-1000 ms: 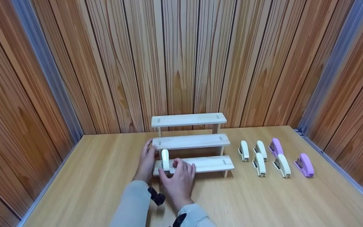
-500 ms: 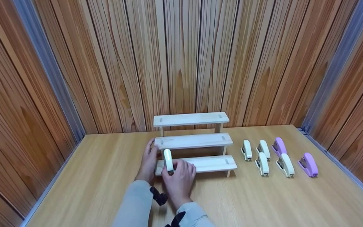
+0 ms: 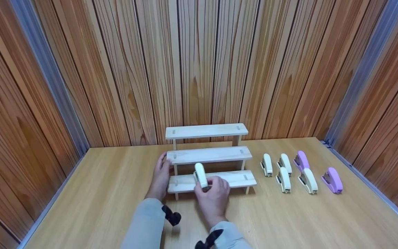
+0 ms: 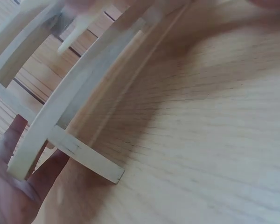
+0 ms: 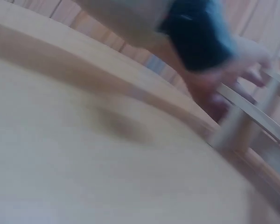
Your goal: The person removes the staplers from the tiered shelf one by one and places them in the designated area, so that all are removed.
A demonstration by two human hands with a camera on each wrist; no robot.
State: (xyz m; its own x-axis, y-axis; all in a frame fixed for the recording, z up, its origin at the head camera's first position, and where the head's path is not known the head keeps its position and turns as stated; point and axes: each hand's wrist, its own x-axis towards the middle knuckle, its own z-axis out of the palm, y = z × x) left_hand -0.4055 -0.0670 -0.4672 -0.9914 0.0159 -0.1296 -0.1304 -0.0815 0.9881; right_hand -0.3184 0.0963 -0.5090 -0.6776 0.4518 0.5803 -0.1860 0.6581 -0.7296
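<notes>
A three-step wooden rack stands on the table. My left hand holds its left side by the middle shelf; in the left wrist view the thumb and fingers of that hand lie around the end of the wood. My right hand pinches a white stapler between thumb and fingers, at the front of the lowest shelf. The stapler stands on end, leaning slightly left. Whether it touches the shelf I cannot tell. The right wrist view is blurred and shows the left hand at the rack.
Right of the rack stand several white staplers and two purple ones, one purple stapler farthest right. A wood-patterned wall rises behind the rack, with side walls left and right.
My right hand has moved right along the lowest shelf with the white stapler, away from the shelf's left end. My left hand has stayed at the rack's side.
</notes>
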